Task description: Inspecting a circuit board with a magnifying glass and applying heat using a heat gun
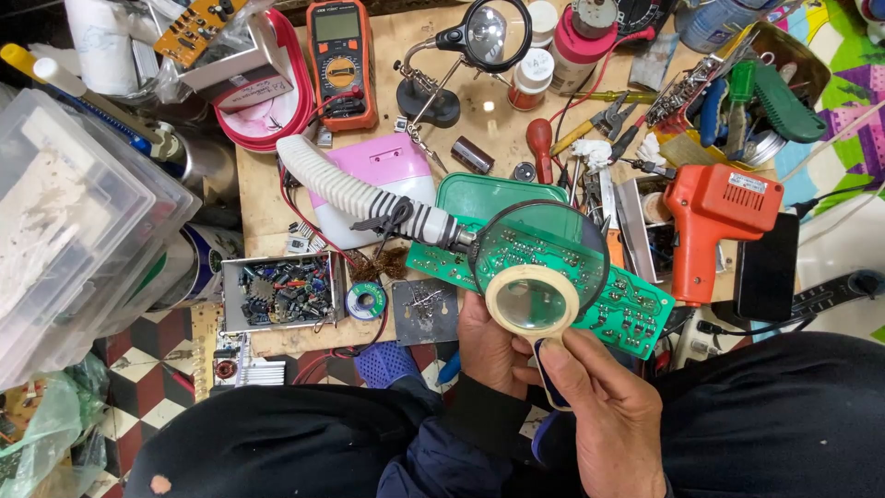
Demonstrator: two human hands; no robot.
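Green board lies near the surface's near edge, gripped by left-hand fingers, apparently from beneath, while right-hand fingers clasp a magnifier over it to enlarge the tracks.

An orange soldering gun, an orange multimeter and a tray of components lie on the workbench.
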